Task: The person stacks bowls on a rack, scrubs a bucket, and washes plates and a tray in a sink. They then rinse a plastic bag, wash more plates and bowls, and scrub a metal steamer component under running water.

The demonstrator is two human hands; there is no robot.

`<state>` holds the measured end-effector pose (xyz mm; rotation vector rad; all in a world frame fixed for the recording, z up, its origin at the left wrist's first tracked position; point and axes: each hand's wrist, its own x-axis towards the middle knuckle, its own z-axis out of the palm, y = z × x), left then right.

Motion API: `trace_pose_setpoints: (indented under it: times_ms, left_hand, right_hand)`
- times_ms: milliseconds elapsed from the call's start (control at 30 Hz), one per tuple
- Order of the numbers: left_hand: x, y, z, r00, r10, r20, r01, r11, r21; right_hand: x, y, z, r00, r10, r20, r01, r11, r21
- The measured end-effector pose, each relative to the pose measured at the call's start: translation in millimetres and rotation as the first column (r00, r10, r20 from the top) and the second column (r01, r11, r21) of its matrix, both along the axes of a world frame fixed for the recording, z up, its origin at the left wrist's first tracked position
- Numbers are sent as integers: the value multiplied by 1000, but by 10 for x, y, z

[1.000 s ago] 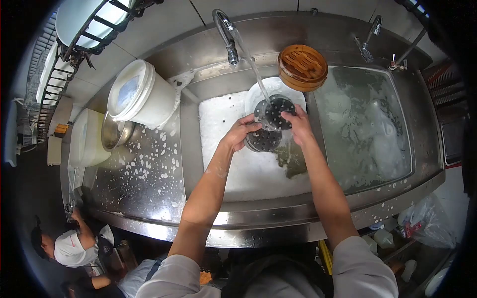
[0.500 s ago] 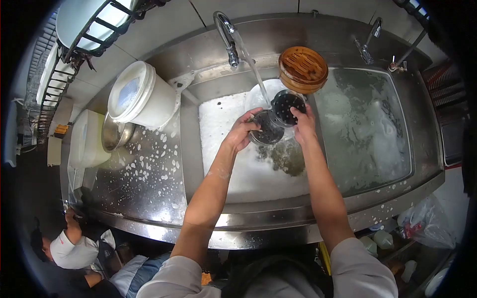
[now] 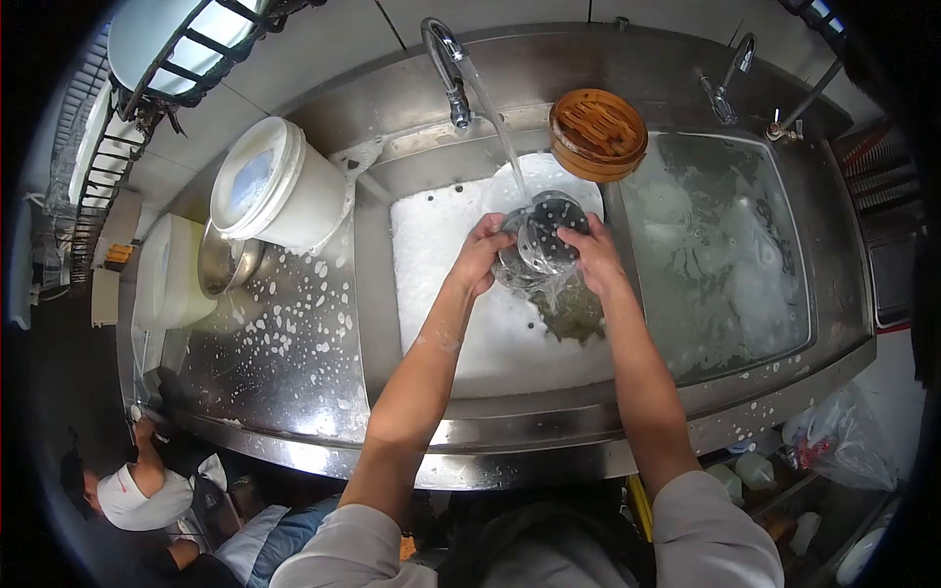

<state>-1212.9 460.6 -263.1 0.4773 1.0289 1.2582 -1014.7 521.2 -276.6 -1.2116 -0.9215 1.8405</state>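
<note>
My left hand (image 3: 480,255) grips the rim of a dark, see-through round dish (image 3: 512,265), thumb over the edge. My right hand (image 3: 596,255) is closed on the edge of a second dark round dish (image 3: 559,218), dotted with pale spots or holes. The two dishes overlap, the spotted one in front. Water from the tap (image 3: 459,108) runs onto them and splashes down into the foamy sink (image 3: 431,338). Behind the dishes, a white plate (image 3: 502,191) shows in part.
A round bamboo steamer (image 3: 598,132) sits at the back rim, between the foamy basin and a water-filled basin (image 3: 706,343). On the left counter stand a white bucket (image 3: 309,196), a metal bowl (image 3: 235,263) and a pale jug (image 3: 172,269). A co-worker (image 3: 142,495) is at lower left.
The dishes have come closer together, the right one tilting and moving over the left. Water now runs over both and sprays below.
</note>
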Motion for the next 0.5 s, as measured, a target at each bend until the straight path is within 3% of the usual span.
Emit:
trace_pose_setpoints:
  times_ms: [67, 133, 333, 400, 500]
  left_hand:
    - [48, -27, -24, 996, 84, -4, -84, 996, 35]
    - [93, -42, 10, 986, 161, 47, -163, 986, 44]
    - [90, -88, 168, 929, 111, 354, -108, 994, -29]
    - [90, -99, 131, 953, 152, 261, -144, 988, -47]
    - [68, -69, 101, 982, 148, 118, -144, 989, -46]
  right_hand:
    - [2, -133, 207, 995, -16, 97, 31, 986, -161]
    - [19, -166, 277, 997, 27, 67, -19, 993, -113]
    - [46, -140, 323, 982, 34, 187, -36, 999, 9]
    - [44, -168, 461, 992, -14, 128, 13, 1000, 12]
    - [96, -129, 274, 994, 19, -109, -26, 998, -60]
